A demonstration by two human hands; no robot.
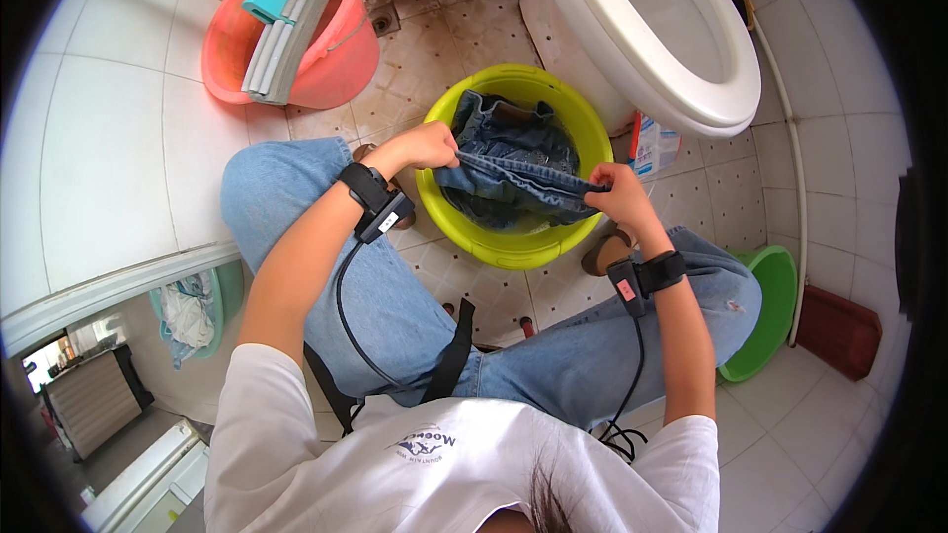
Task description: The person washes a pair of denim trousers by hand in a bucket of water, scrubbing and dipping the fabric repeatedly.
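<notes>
A pair of wet dark-blue denim jeans (pixel 511 129) lies bunched in a yellow-green plastic basin (pixel 511 257) on the tiled floor before me. Some water shows around the cloth. My left hand (pixel 429 146) pinches one end of a stretched denim edge over the basin's left side. At the right rim, my right hand (pixel 618 196) grips the other end of that edge. Between the two hands the fabric runs nearly straight, sloping slightly down to the right. The fingertips are partly hidden by the cloth and by the hands themselves.
A white toilet (pixel 637 89) stands at the upper right, a detergent bag (pixel 655 146) beside its base. At the upper left, a sponge mop (pixel 285 15) rests over a pink bucket (pixel 348 63). A green basin (pixel 770 311) leans near my right knee. Cables hang from both wrist straps.
</notes>
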